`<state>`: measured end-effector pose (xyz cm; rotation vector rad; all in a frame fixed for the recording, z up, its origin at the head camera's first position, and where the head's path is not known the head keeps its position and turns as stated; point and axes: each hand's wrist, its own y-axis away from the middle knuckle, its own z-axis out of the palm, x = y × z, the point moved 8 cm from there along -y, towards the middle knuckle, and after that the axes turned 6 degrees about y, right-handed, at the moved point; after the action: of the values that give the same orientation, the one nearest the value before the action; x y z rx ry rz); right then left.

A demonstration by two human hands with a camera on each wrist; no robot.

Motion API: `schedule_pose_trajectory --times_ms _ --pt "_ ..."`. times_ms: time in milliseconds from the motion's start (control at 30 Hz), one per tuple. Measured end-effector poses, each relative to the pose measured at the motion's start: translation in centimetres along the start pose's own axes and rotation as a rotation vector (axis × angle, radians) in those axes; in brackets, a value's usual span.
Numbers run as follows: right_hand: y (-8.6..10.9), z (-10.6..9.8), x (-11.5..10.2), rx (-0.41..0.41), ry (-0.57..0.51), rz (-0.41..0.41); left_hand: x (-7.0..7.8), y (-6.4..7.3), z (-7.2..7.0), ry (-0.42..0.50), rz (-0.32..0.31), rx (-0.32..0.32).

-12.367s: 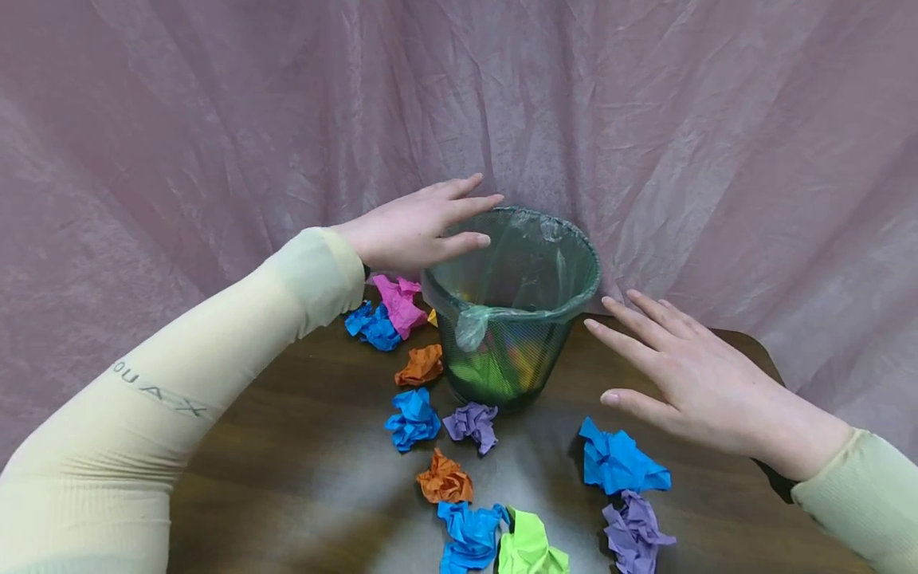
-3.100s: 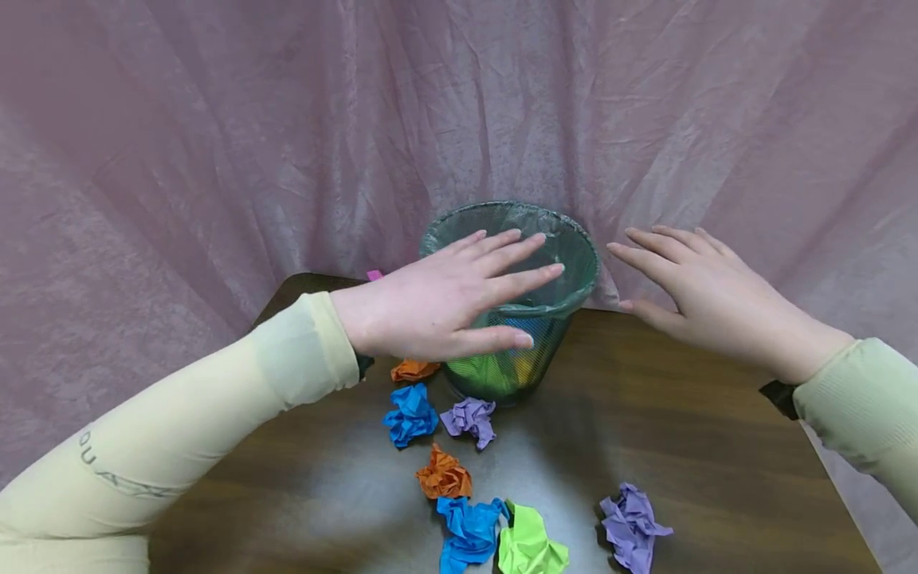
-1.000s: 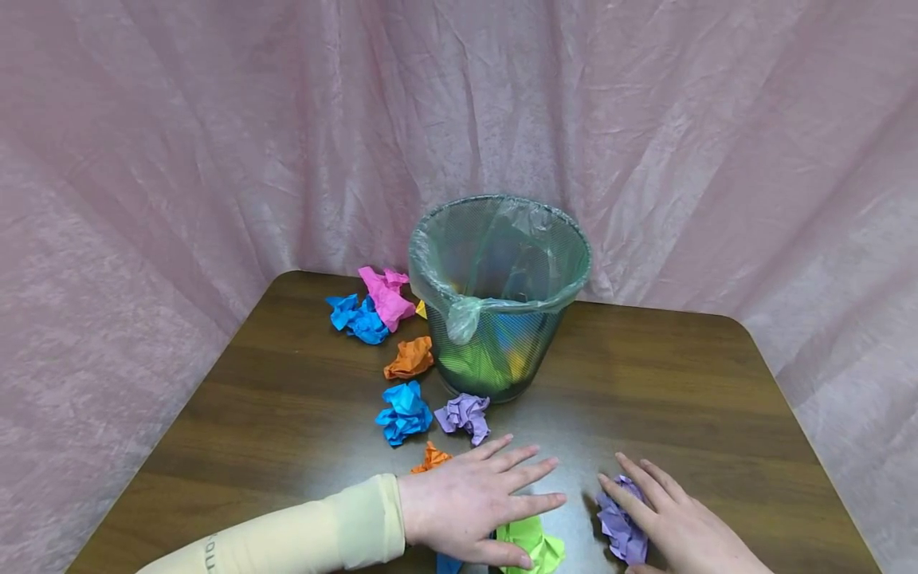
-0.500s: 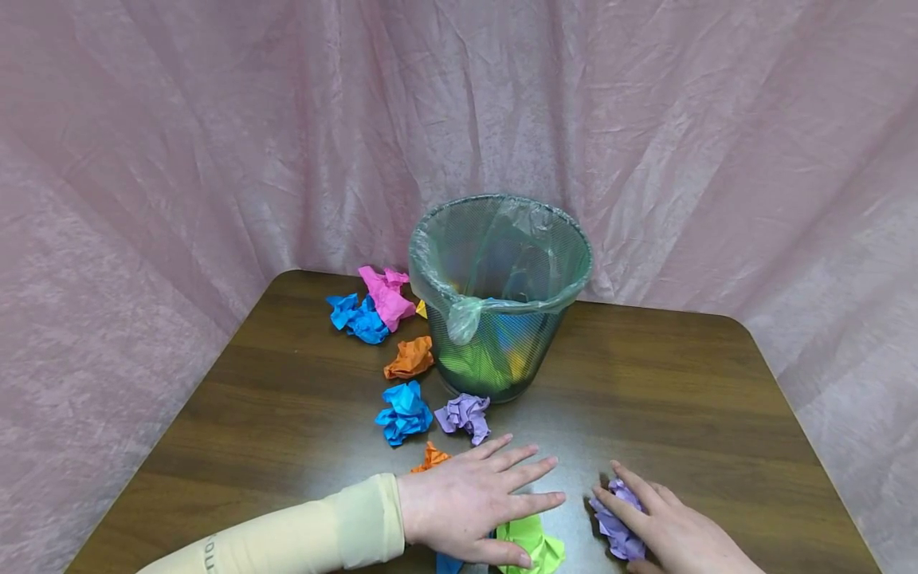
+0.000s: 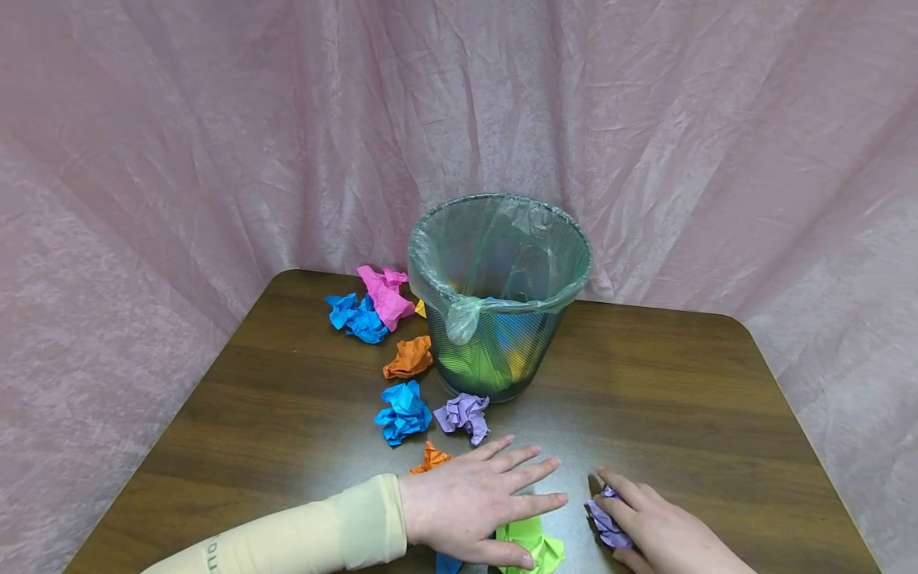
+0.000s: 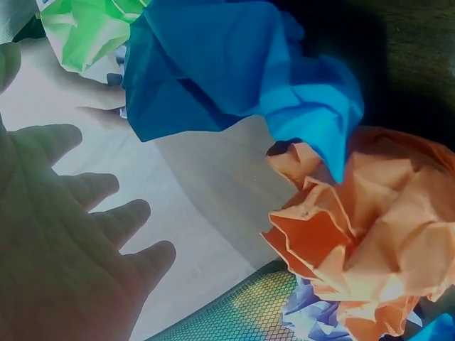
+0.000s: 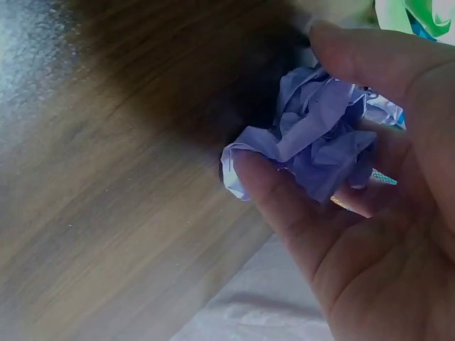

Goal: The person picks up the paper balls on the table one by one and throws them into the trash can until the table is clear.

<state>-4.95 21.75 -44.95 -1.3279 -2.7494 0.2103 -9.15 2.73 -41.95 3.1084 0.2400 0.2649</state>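
Observation:
My right hand (image 5: 663, 526) is at the front right of the table, its fingers and thumb curled round a crumpled purple paper ball (image 7: 320, 135). The right wrist view has that ball between the fingertips, close over the wood. My left hand (image 5: 480, 502) is held palm down with fingers spread, over a lime green paper ball (image 5: 531, 546) and a blue one (image 6: 206, 71), partly covering both. An orange paper ball (image 5: 430, 458) shows just past the left wrist. Behind the hands stands a mesh wastebasket (image 5: 495, 351) with a clear green liner and several coloured balls inside.
Left of the wastebasket lie a second purple ball (image 5: 464, 417), a light blue ball (image 5: 403, 413), another orange ball (image 5: 409, 357), a darker blue ball (image 5: 358, 319) and a pink ball (image 5: 387, 296). A pink curtain (image 5: 215, 143) hangs behind the wooden table (image 5: 681, 383).
Both hands have come down from beside and over the wastebasket to the table's front. My right fingers have closed round the purple ball. The blue ball formerly at the right has left the table.

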Motion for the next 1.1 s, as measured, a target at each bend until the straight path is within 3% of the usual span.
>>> schedule_pose_trajectory --times_ms 200,433,1100 --pt "-0.5 0.5 -0.2 -0.061 -0.014 -0.023 0.0 -0.1 0.0 -0.016 -0.009 -0.002" --pt "-0.8 0.0 -0.6 0.05 0.015 -0.089 0.0 -0.1 0.0 -0.019 -0.005 0.002" --pt "-0.9 -2.0 0.9 0.169 -0.021 -0.1 -0.1 -0.7 -0.9 -0.037 0.0 0.011"
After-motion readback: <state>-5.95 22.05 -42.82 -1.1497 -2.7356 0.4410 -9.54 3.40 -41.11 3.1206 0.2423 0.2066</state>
